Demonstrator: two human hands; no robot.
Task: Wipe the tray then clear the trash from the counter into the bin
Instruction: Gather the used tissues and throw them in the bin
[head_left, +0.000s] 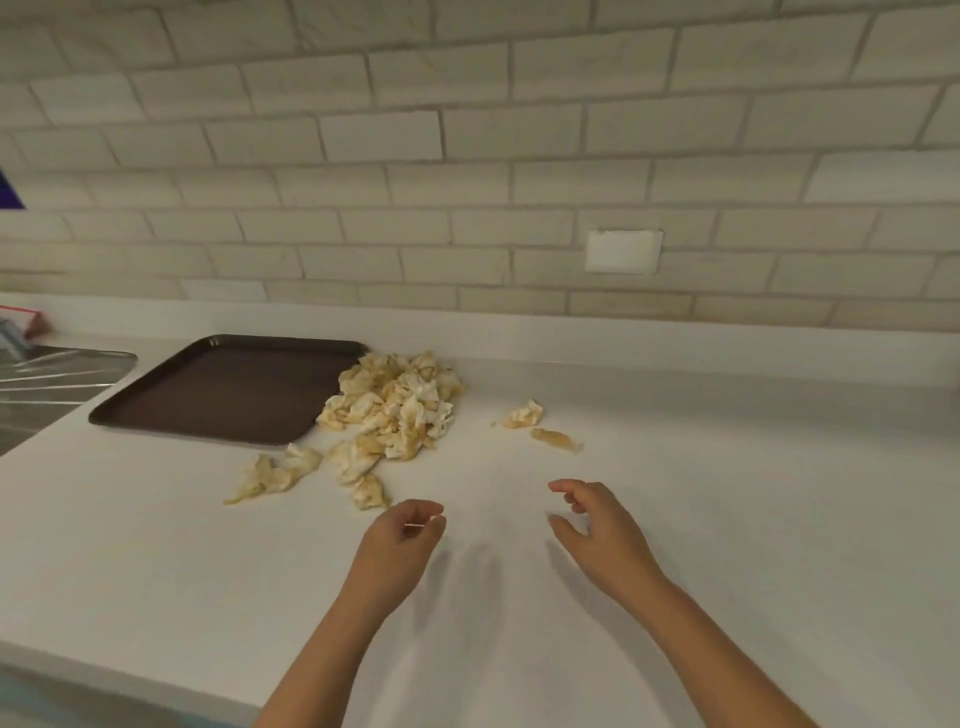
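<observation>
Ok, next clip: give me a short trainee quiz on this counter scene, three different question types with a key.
1. True or false: the brown tray lies to the right of the crumpled paper pile.
2. How many stray scraps lie apart on the pile's right? A one, B two, C five.
3. Which hand is nearer the pile, the left hand or the right hand?
Key: 1 false, it lies to the left; 2 B; 3 the left hand.
</observation>
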